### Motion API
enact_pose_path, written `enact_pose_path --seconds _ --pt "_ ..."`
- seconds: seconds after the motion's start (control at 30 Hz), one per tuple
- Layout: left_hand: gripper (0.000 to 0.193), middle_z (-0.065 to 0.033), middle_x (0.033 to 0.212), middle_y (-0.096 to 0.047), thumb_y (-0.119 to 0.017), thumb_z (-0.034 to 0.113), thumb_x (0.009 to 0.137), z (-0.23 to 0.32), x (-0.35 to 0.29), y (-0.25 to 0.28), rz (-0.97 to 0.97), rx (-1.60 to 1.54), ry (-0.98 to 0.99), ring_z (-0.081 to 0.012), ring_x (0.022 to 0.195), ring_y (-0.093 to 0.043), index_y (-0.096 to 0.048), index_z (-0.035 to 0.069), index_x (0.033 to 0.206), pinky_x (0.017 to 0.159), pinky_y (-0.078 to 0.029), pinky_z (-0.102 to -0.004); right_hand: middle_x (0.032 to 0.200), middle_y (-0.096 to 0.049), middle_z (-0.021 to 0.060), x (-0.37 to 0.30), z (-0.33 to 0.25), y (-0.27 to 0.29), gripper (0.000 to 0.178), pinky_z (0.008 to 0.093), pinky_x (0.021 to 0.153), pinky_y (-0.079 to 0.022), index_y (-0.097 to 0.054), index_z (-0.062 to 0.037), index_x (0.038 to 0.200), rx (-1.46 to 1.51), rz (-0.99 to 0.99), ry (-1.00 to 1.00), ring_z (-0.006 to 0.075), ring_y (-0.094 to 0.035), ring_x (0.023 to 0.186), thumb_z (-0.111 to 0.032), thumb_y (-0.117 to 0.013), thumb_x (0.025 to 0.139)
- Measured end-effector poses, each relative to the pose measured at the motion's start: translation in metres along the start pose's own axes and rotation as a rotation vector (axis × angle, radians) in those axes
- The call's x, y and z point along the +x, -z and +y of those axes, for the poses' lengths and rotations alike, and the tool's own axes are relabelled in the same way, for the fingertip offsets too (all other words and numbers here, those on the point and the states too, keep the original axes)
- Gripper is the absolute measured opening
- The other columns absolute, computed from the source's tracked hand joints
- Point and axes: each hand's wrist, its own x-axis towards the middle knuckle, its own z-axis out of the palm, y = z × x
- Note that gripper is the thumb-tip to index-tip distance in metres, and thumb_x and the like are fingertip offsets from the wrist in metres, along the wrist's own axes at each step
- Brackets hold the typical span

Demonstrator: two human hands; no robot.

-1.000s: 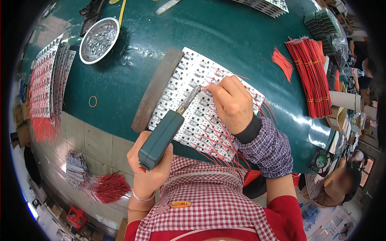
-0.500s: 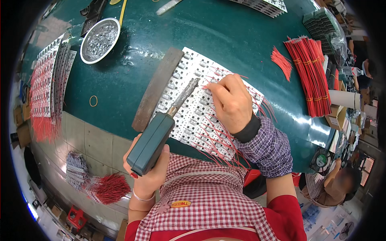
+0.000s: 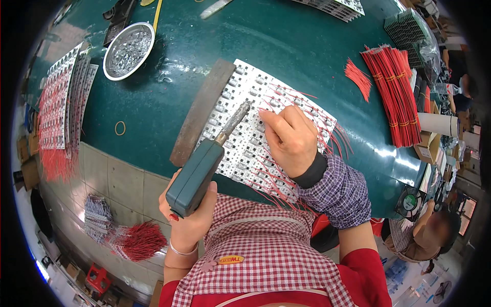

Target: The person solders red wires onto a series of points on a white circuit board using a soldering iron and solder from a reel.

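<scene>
Gripping dark-green soldering gun [image 3: 197, 176] in left hand [image 3: 197, 222]; seemingly pinching thin, likely limp red wire [image 3: 261, 109] by tip in right hand [image 3: 292, 140] near worktop's [image 3: 128, 102] front edge.

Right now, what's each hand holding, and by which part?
The left hand holds a soldering gun at the rear, beneath its green housing. The right hand is pinched near a red wire; whether it grips it cannot be told.

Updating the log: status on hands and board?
Left hand holds soldering iron. Right hand over board, grip unclear. Dark bar along board's left edge.
</scene>
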Motion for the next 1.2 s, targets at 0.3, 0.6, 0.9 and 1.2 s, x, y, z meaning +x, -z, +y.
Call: enact_pose_path --seconds 0.3,0.6,0.9,1.2 --pt "0.023 -0.0145 0.095 -0.073 -0.08 -0.005 0.076 -0.007 -0.006 0.002 -0.004 0.017 0.019 -0.0206 0.078 -0.071 -0.071 -0.007 0.097 0.071 -0.056 -0.0317 0.075 -0.053 0.0083 -0.003 0.001 -0.001 0.03 0.037 0.057 -0.046 -0.072 -0.0033 0.098 0.047 -0.013 0.012 0.0247 -0.057 0.067 0.012 -0.075 0.072" --pt "0.021 -0.0153 0.097 -0.073 -0.079 -0.008 0.076 -0.008 -0.003 0.001 -0.043 0.004 -0.004 -0.0229 0.077 -0.072 -0.07 -0.007 0.095 0.072 -0.056 -0.0317 0.077 -0.054 0.009 -0.004 0.001 -0.001 0.028 0.0363 0.058 -0.046 -0.073 -0.0018 0.098 0.116 -0.038 -0.04 0.0242 -0.057 0.067 0.013 -0.075 0.075" --pt "0.016 -0.0111 0.086 -0.067 -0.074 -0.009 0.076 0.0 0.004 -0.003 -0.038 -0.048 -0.002 -0.0179 0.068 -0.064 -0.069 -0.006 0.09 0.061 -0.05 -0.029 0.078 -0.053 0.0096 -0.004 0.0 0.0 0.026 0.0384 0.06 -0.048 -0.072 -0.0014 0.096 0.06 -0.059 -0.022 0.0264 -0.058 0.07 0.012 -0.074 0.074" --pt "0.014 -0.0093 0.083 -0.065 -0.073 -0.007 0.078 0.007 0.006 -0.002 -0.085 -0.02 0.056 -0.0152 0.066 -0.062 -0.068 -0.005 0.09 0.06 -0.048 -0.028 0.079 -0.053 0.0099 -0.003 0.0 0.0 0.025 0.0389 0.062 -0.048 -0.072 -0.0012 0.095 0.068 -0.066 -0.028 0.0269 -0.058 0.071 0.011 -0.074 0.073"
